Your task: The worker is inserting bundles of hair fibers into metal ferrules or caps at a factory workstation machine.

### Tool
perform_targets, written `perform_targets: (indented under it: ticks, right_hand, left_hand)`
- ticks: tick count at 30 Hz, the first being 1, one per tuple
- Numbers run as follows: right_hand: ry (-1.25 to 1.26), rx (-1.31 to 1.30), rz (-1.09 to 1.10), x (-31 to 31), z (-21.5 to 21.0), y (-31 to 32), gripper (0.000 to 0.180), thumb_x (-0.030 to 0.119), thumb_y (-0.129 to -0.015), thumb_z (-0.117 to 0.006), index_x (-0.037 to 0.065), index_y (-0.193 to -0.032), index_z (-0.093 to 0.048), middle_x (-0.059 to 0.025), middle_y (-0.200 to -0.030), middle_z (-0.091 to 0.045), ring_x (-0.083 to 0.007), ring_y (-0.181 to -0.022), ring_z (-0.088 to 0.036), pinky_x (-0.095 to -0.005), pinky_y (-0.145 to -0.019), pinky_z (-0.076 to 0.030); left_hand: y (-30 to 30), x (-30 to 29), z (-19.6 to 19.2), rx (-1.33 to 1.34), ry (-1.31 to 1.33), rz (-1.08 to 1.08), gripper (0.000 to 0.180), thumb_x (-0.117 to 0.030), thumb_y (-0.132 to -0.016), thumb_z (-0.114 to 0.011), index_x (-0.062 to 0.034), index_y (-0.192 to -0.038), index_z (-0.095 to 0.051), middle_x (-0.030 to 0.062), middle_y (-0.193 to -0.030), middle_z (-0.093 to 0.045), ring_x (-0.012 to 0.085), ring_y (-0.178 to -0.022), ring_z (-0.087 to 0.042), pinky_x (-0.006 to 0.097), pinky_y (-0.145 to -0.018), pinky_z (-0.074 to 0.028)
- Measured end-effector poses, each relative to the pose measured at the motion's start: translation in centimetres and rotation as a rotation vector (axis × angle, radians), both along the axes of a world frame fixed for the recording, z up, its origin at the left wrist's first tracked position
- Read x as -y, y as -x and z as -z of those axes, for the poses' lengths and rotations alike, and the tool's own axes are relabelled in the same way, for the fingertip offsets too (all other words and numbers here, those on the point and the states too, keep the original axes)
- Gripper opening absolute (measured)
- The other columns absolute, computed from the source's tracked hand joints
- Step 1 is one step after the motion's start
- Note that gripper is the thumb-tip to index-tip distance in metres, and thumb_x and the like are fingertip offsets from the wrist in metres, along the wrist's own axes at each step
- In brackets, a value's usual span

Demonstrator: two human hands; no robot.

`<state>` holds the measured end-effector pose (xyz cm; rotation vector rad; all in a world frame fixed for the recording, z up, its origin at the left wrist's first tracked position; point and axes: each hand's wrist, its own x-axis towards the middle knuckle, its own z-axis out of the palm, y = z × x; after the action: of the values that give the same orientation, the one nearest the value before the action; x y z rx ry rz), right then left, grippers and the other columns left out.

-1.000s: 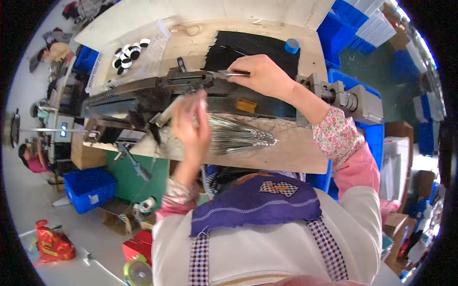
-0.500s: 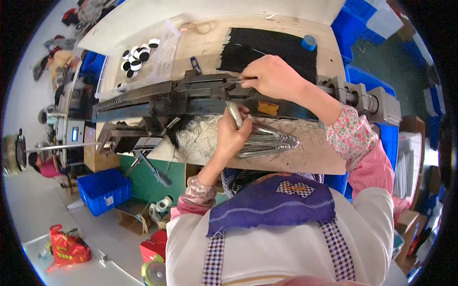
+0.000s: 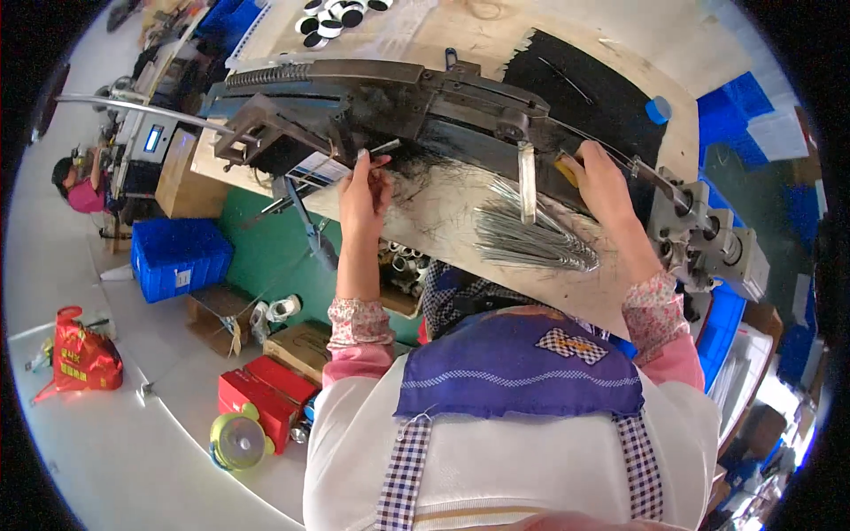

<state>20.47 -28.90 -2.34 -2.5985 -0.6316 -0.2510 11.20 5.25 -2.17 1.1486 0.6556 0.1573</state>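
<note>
My left hand [image 3: 365, 196] is raised by a thin metal rod [image 3: 386, 149] at the front of the long dark metal machine [image 3: 390, 96]. Its fingers are curled together; whatever they may hold is too small to make out. Toward the machine's right end, my right hand [image 3: 604, 184] has its fingers closed at a small yellow block [image 3: 565, 170], which they partly cover. Between the hands a flat silver handle [image 3: 528, 181] points toward me, with neither hand on it. A bundle of thin metal wires [image 3: 522, 234] lies on the wooden tabletop under it.
Black cloth [image 3: 567, 88] lies behind the machine, with a blue round lid [image 3: 658, 111] at its corner. Black-and-white round pieces [image 3: 329, 26] sit at the back left. A bracket [image 3: 274, 133] sticks out front left. Blue crate [image 3: 181, 257] and red box [image 3: 266, 398] stand on the floor.
My left hand has let go of the silver handle and moved left to the rod. My right hand has come down from the machine's top to the yellow block. The view has shifted.
</note>
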Motion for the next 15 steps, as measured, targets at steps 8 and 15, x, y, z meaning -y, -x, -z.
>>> perform_targets:
  ticks: [8,15]
  right_hand:
    - [-0.105,-0.185,-0.081,4.3,-7.2,7.2,0.023,0.018,-0.084,-0.064,0.000,-0.085,-0.050,-0.0176,-0.081,-0.055,-0.0369,-0.074,-0.058,-0.0421,-0.061,-0.045]
    - [-0.352,-0.214,0.149,6.9,-12.8,9.1,0.018,0.013,-0.084,-0.065,-0.003,-0.082,-0.057,-0.0134,-0.069,-0.057,-0.0200,-0.061,-0.055,-0.0311,-0.058,-0.043]
  left_hand:
    - [-0.1,3.7,1.0,0.275,0.023,-0.272,0.020,-0.023,-0.096,-0.051,-0.0039,-0.090,-0.057,-0.0033,-0.062,-0.041,0.0068,-0.043,-0.030,0.022,-0.038,-0.022]
    - [-3.5,19.5,-9.2,0.289,0.222,0.928,0.023,-0.024,-0.096,-0.050,-0.0037,-0.085,-0.054,-0.0038,-0.060,-0.040,0.0047,-0.044,-0.033,0.023,-0.039,-0.023]
